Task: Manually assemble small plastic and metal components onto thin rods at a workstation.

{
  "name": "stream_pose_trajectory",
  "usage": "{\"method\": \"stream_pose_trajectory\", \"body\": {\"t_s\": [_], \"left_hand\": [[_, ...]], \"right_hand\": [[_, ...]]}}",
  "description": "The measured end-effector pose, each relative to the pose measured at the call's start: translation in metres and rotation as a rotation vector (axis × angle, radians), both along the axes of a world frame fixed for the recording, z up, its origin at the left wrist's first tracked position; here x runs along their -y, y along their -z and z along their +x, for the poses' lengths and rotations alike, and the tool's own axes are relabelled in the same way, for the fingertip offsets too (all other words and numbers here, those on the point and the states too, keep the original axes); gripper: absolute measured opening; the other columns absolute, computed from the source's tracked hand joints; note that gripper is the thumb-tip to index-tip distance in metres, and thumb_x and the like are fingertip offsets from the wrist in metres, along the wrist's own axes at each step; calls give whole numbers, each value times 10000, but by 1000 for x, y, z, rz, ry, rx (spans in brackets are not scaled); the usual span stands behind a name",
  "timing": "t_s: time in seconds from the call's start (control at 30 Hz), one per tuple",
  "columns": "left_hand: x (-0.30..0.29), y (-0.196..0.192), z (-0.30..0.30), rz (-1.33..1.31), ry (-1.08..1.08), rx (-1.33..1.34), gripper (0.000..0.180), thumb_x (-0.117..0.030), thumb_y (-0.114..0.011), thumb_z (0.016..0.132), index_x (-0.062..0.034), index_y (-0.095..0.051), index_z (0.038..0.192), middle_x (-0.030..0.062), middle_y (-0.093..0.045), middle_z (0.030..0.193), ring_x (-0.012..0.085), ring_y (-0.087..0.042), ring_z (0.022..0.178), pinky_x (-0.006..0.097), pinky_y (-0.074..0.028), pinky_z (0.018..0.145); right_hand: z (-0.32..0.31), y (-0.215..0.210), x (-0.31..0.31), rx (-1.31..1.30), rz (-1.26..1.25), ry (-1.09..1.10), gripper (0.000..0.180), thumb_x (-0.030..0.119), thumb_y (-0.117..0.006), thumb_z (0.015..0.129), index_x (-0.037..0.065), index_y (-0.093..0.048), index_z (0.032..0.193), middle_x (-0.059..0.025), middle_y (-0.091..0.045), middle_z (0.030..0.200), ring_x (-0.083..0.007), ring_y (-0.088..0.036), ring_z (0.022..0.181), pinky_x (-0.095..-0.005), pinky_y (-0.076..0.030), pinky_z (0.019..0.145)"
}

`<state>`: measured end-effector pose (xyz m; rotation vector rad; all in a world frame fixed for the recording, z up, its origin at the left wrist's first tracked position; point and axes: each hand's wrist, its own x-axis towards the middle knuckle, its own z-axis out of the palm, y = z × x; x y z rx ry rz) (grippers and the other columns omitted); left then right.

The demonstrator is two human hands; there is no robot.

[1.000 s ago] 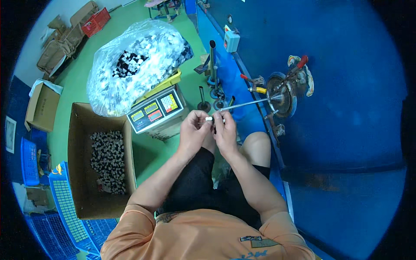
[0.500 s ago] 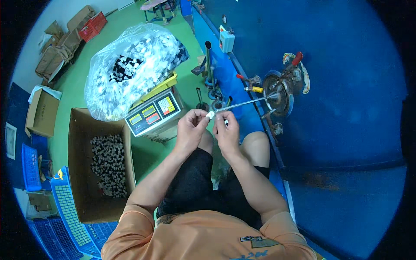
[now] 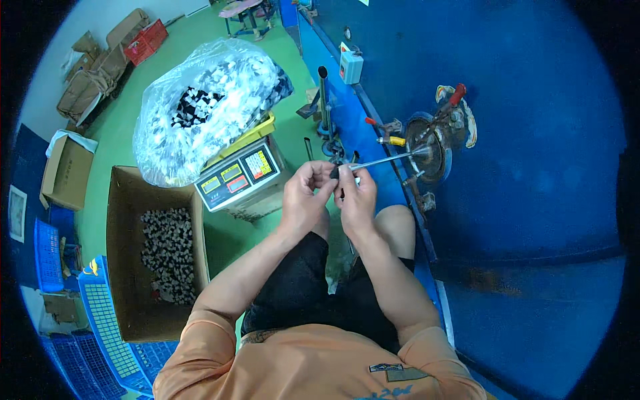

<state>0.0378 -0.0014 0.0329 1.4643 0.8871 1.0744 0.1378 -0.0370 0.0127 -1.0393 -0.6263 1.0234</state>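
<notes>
My left hand (image 3: 308, 197) is closed in a pinch, its fingertips at a small black piece (image 3: 335, 172) between my two hands. My right hand (image 3: 359, 202) is closed close beside it, thumb and fingers together at the tip of a thin metal rod (image 3: 387, 159). A small white piece (image 3: 357, 181) shows among the right fingers. The rod slants up to a round metal disc (image 3: 427, 148) on the blue bench. Fingers partly hide the rod tip, so how the black piece sits against it is unclear.
A clear bag (image 3: 157, 143) of small white and black pieces rests on a scale (image 3: 239, 175). An open cardboard box (image 3: 123, 260) holds several dark pieces at left. Upright metal tubes (image 3: 325, 100) stand ahead. Clamp handles (image 3: 393, 141) project from the blue bench (image 3: 520, 200).
The white piece in my left fingertips is gone from there, and a black piece now shows between the hands. Both hands have shifted slightly right, along the rod.
</notes>
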Motion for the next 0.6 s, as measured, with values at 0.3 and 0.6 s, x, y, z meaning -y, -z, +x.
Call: {"method": "stream_pose_trajectory", "body": {"t_s": [0.3,0.6], "left_hand": [[7,5,6,-212,-45,242,154,-1,-608,889,30,-587,1038,66,-613,860,100,-557,710,215,-477,661],[5,-9,2,-235,22,195,134,-22,-606,900,32,-571,1018,66,-602,840,105,-557,705,215,-482,659]], "right_hand": [[6,3,-1,-134,35,-53,148,221,-540,982,75,-541,1009,16,-498,721,-44,-423,588,-182,-299,479],[1,3,-3,-118,6,-43,133,202,-538,984,70,-552,988,24,-467,635,-48,-393,535,-189,-301,452]]}}
